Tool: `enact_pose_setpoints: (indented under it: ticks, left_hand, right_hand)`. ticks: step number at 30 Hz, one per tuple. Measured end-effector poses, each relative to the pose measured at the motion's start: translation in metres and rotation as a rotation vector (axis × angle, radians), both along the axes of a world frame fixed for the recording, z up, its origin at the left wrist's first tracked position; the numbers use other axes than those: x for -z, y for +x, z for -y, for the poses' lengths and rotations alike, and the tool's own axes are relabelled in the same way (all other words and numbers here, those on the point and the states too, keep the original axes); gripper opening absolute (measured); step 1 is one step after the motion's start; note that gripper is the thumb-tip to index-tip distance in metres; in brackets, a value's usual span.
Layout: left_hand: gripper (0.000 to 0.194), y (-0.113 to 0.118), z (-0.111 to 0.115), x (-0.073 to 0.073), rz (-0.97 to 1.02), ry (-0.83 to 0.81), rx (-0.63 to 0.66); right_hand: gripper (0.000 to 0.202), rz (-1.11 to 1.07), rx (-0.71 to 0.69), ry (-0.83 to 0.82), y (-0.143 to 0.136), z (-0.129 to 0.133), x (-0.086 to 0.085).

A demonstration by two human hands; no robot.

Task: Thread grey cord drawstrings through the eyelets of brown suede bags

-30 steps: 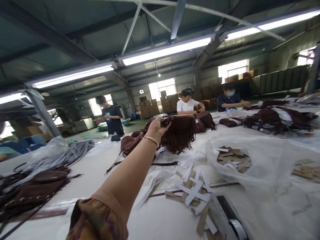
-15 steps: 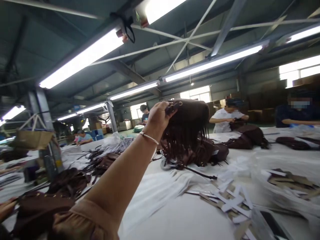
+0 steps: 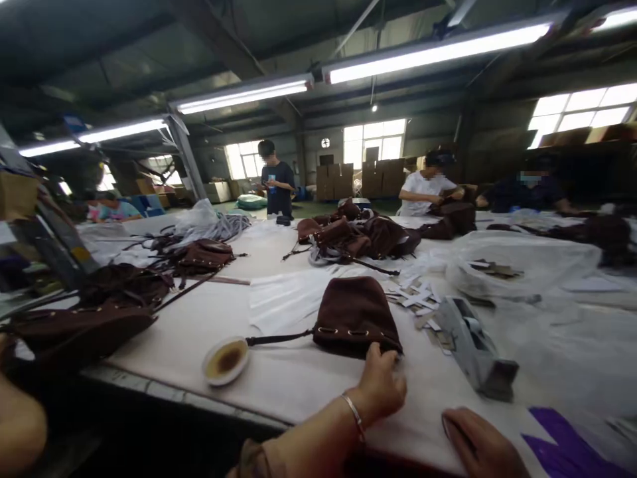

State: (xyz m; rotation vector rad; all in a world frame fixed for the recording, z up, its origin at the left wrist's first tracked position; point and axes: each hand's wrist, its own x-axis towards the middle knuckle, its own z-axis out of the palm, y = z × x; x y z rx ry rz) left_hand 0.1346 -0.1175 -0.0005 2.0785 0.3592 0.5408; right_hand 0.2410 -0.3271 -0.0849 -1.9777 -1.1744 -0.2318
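Brown eyeleted bag (image 3: 353,305) laid on the table (image 3: 279,382), eyelet edge (image 3: 343,341) nearest. That edge is touched by the left hand (image 3: 381,382), fingers curled; grip cannot be told, nor that of the right hand (image 3: 485,445). Strap (image 3: 279,338) best kept clear of the dish (image 3: 221,382).

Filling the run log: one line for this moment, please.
left hand: at edge of brown bag; right hand: near purple piece; bag: on table; white dish: beside strap end
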Motion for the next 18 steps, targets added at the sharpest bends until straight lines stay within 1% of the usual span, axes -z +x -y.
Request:
enact_pose_setpoints:
  ticks: [1, 2, 3, 4, 5, 6, 7, 8, 9, 10, 12, 14, 16, 18]
  left_hand:
    - [0.034, -0.013, -0.005, 0.002, -0.001, -0.003, 0.100]
    - [0.029, -0.025, -0.015, -0.002, 0.007, 0.007, 0.174]
    - [0.028, -0.037, -0.029, -0.010, 0.017, 0.024, 0.180]
    - [0.028, -0.050, -0.047, -0.019, 0.029, 0.087, 0.127]
    - [0.027, -0.061, -0.066, -0.027, 0.044, 0.178, 0.024]
    - [0.028, -0.072, -0.085, -0.034, 0.014, 0.276, -0.065]
    - [0.030, -0.082, -0.104, -0.038, -0.065, 0.369, -0.149]
    - [0.034, -0.092, -0.120, -0.039, -0.182, 0.441, -0.238]
    - [0.038, -0.100, -0.134, -0.037, -0.309, 0.480, -0.311]
    - [0.039, -0.106, -0.146, -0.034, -0.416, 0.489, -0.358]
    - [0.029, -0.113, -0.161, -0.026, -0.551, 0.456, -0.399]
    - [0.015, -0.114, -0.170, -0.022, -0.582, 0.399, -0.396]
    - [0.013, -0.108, -0.173, -0.026, -0.577, 0.342, -0.394]
    - [0.011, -0.098, -0.172, -0.035, -0.534, 0.274, -0.385]
  right_hand:
    - [0.021, 0.013, 0.000, -0.034, -0.001, 0.002, 0.001]
    - [0.022, 0.028, 0.007, -0.051, -0.001, 0.003, 0.001]
    - [0.023, 0.041, 0.014, -0.058, -0.002, 0.005, 0.001]
    - [0.022, 0.052, 0.016, -0.063, -0.003, 0.005, 0.001]
    - [0.022, 0.052, 0.019, -0.070, -0.004, 0.005, 0.001]
    - [0.022, 0.041, 0.028, -0.080, -0.004, 0.005, 0.000]
    - [0.022, 0.020, 0.043, -0.093, -0.005, 0.003, -0.001]
    - [0.023, -0.010, 0.065, -0.107, -0.006, 0.001, -0.002]
    - [0.024, -0.044, 0.089, -0.116, -0.007, -0.003, -0.005]
    - [0.025, -0.079, 0.108, -0.118, -0.008, -0.009, -0.008]
    - [0.027, -0.150, 0.111, -0.116, -0.013, -0.025, -0.019]
    - [0.026, -0.215, 0.054, -0.123, -0.020, -0.049, -0.034]
    - [0.025, -0.268, -0.031, -0.140, -0.029, -0.076, -0.049]
    - [0.024, -0.308, -0.120, -0.157, -0.041, -0.102, -0.062]
